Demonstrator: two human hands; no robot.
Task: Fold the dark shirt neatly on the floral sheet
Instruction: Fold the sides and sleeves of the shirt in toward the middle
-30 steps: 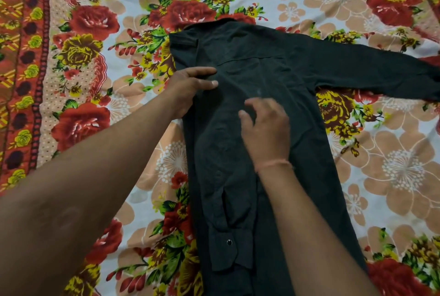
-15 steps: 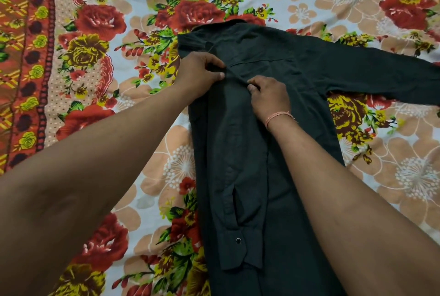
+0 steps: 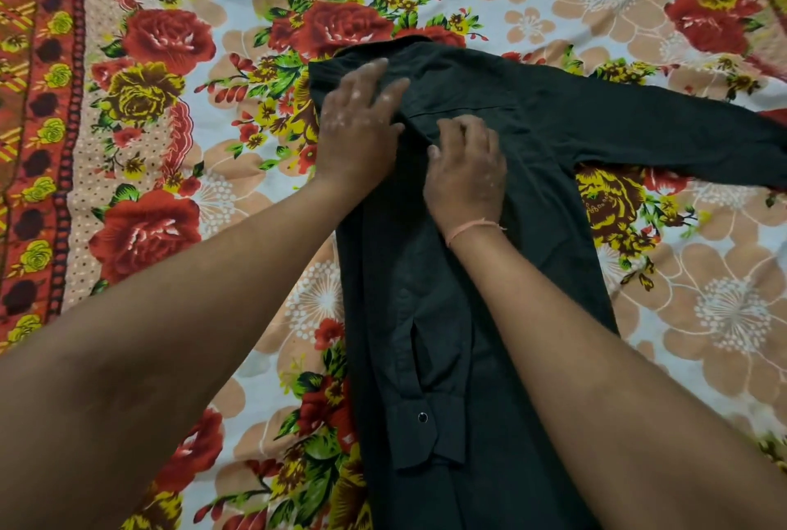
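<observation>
The dark shirt (image 3: 532,231) lies lengthwise on the floral sheet (image 3: 213,197), collar at the far end. Its left side is folded inward, and that sleeve runs down the body to a buttoned cuff (image 3: 421,431). The other sleeve (image 3: 681,133) stretches out flat to the right. My left hand (image 3: 362,120) presses flat on the folded shoulder with fingers spread toward the collar. Just right of it, my right hand (image 3: 468,167) has bent fingers and thumb pinching a crease in the upper back of the shirt.
The sheet's red and orange patterned border (image 3: 38,125) runs down the left side. Bare sheet surrounds the shirt on the left, far side and lower right. My forearms cross the lower half of the view, and the right one hides part of the shirt's body.
My left hand has let go of the fold and spread flat over the shoulder toward the collar. My right hand moved up from the middle of the shirt to the crease and stays there.
</observation>
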